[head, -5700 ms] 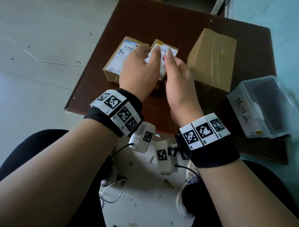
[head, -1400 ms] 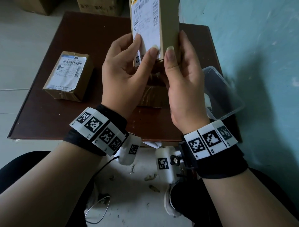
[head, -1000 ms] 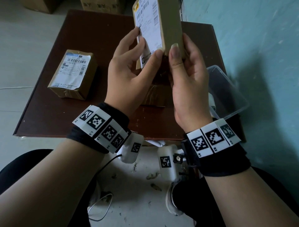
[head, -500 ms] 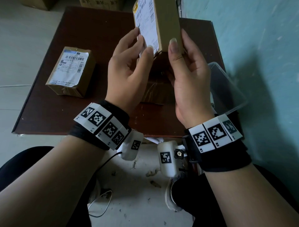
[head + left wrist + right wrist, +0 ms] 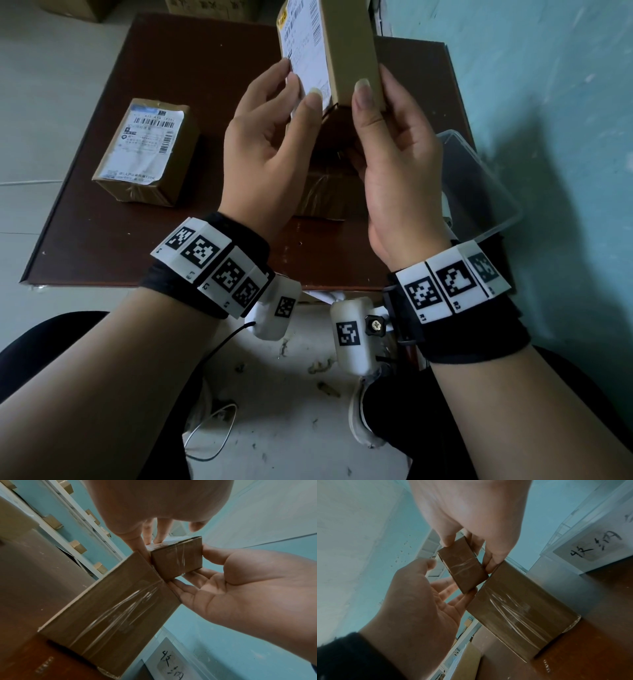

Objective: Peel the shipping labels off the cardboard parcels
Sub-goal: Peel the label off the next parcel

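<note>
Head view: my right hand [image 5: 394,164] grips a small parcel [image 5: 352,51] upright above the table [image 5: 102,222]; my left hand [image 5: 270,137] pinches its label [image 5: 308,61]. Left wrist view: fingers [image 5: 159,534] press the parcel's top. Right wrist view: thumb and fingers clamp the parcel [image 5: 464,566].

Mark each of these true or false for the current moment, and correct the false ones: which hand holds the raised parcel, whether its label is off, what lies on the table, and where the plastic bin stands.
1. The right hand holds the raised parcel off the table. True.
2. The label on the raised parcel is already fully peeled off. False: it is still on the parcel's face, with the left hand at its lower edge.
3. A second parcel lies on the table with its label facing up. True.
4. The clear plastic bin stands at the table's left edge. False: it is on the right side, by the wall.
5. The left hand rests flat on the table. False: it is raised at the held parcel.
</note>
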Demonstrator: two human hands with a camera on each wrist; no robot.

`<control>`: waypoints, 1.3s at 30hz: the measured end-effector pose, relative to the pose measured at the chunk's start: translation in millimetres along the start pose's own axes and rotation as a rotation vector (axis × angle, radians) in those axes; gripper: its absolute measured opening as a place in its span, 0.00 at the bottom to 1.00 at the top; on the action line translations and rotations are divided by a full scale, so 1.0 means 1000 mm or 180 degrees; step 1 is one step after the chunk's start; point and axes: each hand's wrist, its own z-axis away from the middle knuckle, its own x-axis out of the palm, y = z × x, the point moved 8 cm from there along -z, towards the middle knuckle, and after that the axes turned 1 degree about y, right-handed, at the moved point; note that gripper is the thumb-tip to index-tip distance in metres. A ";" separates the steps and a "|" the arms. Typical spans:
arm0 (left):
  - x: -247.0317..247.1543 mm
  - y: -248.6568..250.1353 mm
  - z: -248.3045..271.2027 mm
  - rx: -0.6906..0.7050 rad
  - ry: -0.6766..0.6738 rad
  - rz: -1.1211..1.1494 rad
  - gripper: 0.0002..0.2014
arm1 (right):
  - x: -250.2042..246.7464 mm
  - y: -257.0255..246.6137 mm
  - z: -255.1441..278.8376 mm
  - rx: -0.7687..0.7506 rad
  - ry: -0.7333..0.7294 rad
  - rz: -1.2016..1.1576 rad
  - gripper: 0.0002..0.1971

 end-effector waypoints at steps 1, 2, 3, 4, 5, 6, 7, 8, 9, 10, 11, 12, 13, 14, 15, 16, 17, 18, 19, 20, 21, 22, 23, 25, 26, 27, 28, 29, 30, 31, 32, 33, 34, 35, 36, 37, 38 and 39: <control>0.000 0.000 0.000 -0.0013 0.0006 0.0005 0.28 | 0.000 0.000 0.000 -0.0007 -0.0007 -0.0003 0.26; 0.000 0.000 0.000 -0.0010 0.0010 0.0011 0.28 | 0.000 0.000 0.000 -0.0012 -0.0003 -0.0006 0.27; 0.000 0.000 0.000 0.0005 0.0016 0.0022 0.27 | 0.000 0.000 -0.001 -0.0009 0.0013 -0.0004 0.27; 0.000 0.000 0.000 0.0027 0.0020 0.0033 0.26 | -0.001 0.000 -0.001 -0.0003 0.0024 0.0003 0.26; -0.001 0.000 0.000 0.0041 0.0027 0.0040 0.25 | -0.001 0.001 -0.001 0.0001 0.0030 0.0010 0.25; -0.001 0.000 0.000 0.0040 0.0037 0.0043 0.25 | -0.002 0.001 -0.001 0.0002 0.0032 0.0017 0.24; -0.001 0.000 0.001 0.0023 0.0044 0.0048 0.24 | -0.002 0.002 -0.001 0.0002 0.0036 0.0022 0.24; -0.001 0.000 0.001 -0.0005 0.0038 0.0065 0.23 | -0.002 0.002 -0.001 0.0005 0.0037 0.0028 0.25; -0.001 0.000 0.001 -0.0035 0.0025 0.0087 0.23 | -0.002 0.002 -0.001 0.0008 0.0031 0.0041 0.26; 0.000 0.000 0.001 -0.0058 0.0010 0.0093 0.23 | -0.002 0.003 -0.002 0.0005 0.0021 0.0060 0.26; 0.000 -0.001 0.001 -0.0064 -0.0007 0.0081 0.25 | -0.002 0.003 -0.002 -0.0001 0.0008 0.0072 0.27; 0.001 0.000 0.001 -0.0047 -0.0023 0.0069 0.26 | -0.002 0.003 -0.002 -0.0003 -0.0005 0.0069 0.26; 0.001 0.000 0.001 -0.0025 -0.0025 0.0070 0.27 | -0.002 0.003 -0.002 -0.0001 -0.0009 0.0056 0.26; 0.001 0.000 0.001 -0.0012 -0.0020 0.0080 0.25 | -0.003 0.003 -0.002 -0.0001 -0.0009 0.0049 0.26; 0.000 0.000 0.001 -0.0019 -0.0006 0.0105 0.23 | -0.003 0.003 -0.002 -0.0006 -0.0002 0.0050 0.25; 0.000 0.000 0.001 -0.0033 0.0008 0.0147 0.21 | -0.003 0.003 -0.002 -0.0013 0.0001 0.0050 0.25; -0.001 0.001 0.002 -0.0049 0.0018 0.0200 0.21 | -0.003 0.003 -0.002 -0.0017 0.0002 0.0045 0.25; 0.000 0.002 0.002 -0.0062 0.0023 0.0221 0.22 | -0.003 0.003 -0.002 -0.0018 0.0000 0.0039 0.25; -0.001 0.002 0.002 -0.0060 0.0034 0.0189 0.22 | -0.003 0.003 -0.002 -0.0019 -0.0005 0.0034 0.25; 0.000 0.003 0.001 -0.0039 0.0037 0.0130 0.23 | -0.002 0.002 -0.002 -0.0019 -0.0015 0.0031 0.25; 0.000 0.003 0.001 -0.0008 0.0032 0.0078 0.24 | -0.002 0.002 -0.002 -0.0020 -0.0025 0.0032 0.25; 0.000 0.002 0.001 0.0007 0.0031 0.0053 0.24 | -0.002 0.002 -0.002 -0.0026 -0.0035 0.0038 0.25; 0.000 0.001 0.001 -0.0005 0.0040 0.0060 0.23 | -0.002 0.002 -0.002 -0.0030 -0.0035 0.0044 0.25; -0.001 0.001 0.001 -0.0052 0.0057 0.0133 0.21 | -0.002 0.002 -0.002 -0.0041 -0.0041 0.0036 0.26; -0.001 0.000 0.001 -0.0063 0.0067 0.0155 0.21 | -0.001 0.002 -0.002 -0.0051 -0.0055 0.0021 0.26; -0.001 0.001 0.001 -0.0067 0.0078 0.0151 0.23 | -0.001 0.002 -0.002 -0.0061 -0.0065 0.0015 0.27; -0.001 0.001 0.001 -0.0062 0.0090 0.0131 0.24 | -0.001 0.002 -0.002 -0.0069 -0.0071 0.0018 0.27; -0.001 0.001 0.000 -0.0053 0.0094 0.0120 0.25 | -0.001 0.001 -0.002 -0.0074 -0.0069 0.0026 0.26; -0.001 0.000 0.000 -0.0046 0.0091 0.0129 0.23 | -0.001 0.001 -0.002 -0.0078 -0.0067 0.0032 0.26; -0.001 0.001 0.000 -0.0040 0.0085 0.0152 0.22 | -0.001 0.001 -0.002 -0.0085 -0.0061 0.0034 0.25; -0.001 0.001 0.000 -0.0041 0.0088 0.0176 0.21 | -0.001 0.001 -0.002 -0.0098 -0.0065 0.0030 0.25; -0.001 0.001 0.000 -0.0046 0.0096 0.0189 0.21 | -0.001 0.000 -0.002 -0.0114 -0.0068 0.0024 0.25; -0.002 0.002 0.001 -0.0054 0.0111 0.0184 0.22 | 0.000 0.000 -0.002 -0.0126 -0.0077 0.0019 0.25; -0.002 0.002 0.001 -0.0061 0.0125 0.0176 0.23 | 0.000 0.000 -0.002 -0.0130 -0.0083 0.0017 0.25; -0.002 0.001 0.001 -0.0075 0.0134 0.0187 0.22 | 0.000 0.000 -0.001 -0.0125 -0.0083 0.0020 0.24; -0.002 0.001 0.001 -0.0094 0.0131 0.0211 0.21 | 0.000 0.000 -0.001 -0.0117 -0.0076 0.0031 0.24; -0.002 0.000 0.000 -0.0101 0.0121 0.0230 0.20 | -0.001 0.000 -0.001 -0.0110 -0.0067 0.0043 0.24; -0.002 0.001 0.000 -0.0098 0.0120 0.0232 0.21 | -0.001 0.000 -0.001 -0.0105 -0.0060 0.0049 0.24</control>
